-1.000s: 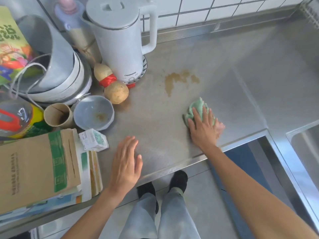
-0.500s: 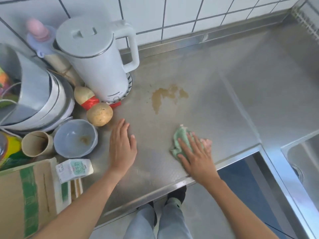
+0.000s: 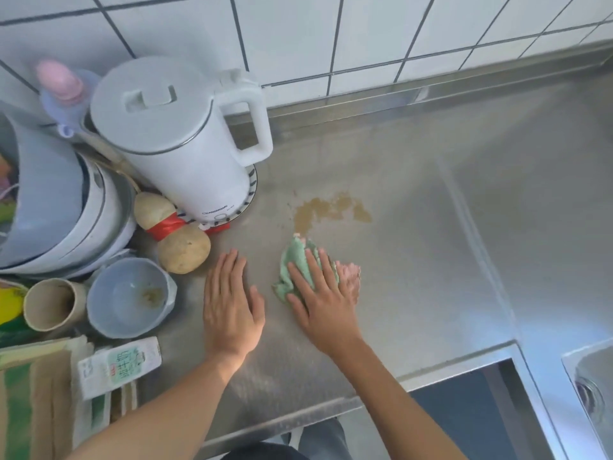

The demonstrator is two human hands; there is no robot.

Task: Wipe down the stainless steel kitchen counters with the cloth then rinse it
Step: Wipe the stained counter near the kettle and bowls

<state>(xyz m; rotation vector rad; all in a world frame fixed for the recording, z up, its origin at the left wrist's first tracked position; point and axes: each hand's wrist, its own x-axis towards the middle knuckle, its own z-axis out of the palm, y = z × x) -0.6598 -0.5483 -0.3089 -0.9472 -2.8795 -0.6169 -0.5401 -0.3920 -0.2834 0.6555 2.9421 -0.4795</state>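
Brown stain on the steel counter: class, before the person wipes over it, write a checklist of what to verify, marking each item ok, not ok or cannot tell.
1. Right hand presses flat on the cloth: ok.
2. Cloth short of the brown stain, stain unwiped: ok.
3. Path from cloth to stain free of objects: ok.
4. Left hand flat on the counter, beside the cloth, off the path: ok.
5. Kettle stands clear of the stain: ok.
6. Cloth damp enough: cannot tell.
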